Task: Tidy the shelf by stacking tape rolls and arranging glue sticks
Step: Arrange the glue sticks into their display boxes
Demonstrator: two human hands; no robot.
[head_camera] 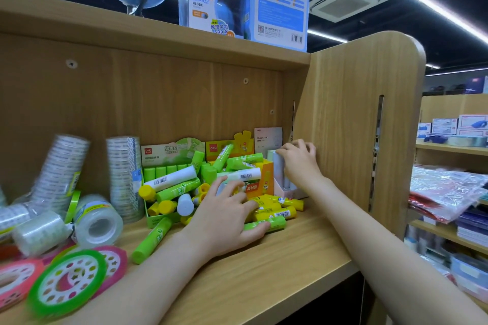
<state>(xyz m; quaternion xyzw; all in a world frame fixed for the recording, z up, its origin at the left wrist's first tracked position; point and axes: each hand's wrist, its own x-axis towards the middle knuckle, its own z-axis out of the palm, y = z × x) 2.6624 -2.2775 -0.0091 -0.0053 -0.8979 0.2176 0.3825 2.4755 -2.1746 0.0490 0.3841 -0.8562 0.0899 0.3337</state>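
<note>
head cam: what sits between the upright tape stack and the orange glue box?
The green display box of glue sticks lies between the upright tape stack and the orange glue box, with loose sticks piled across it, in the head view.
</note>
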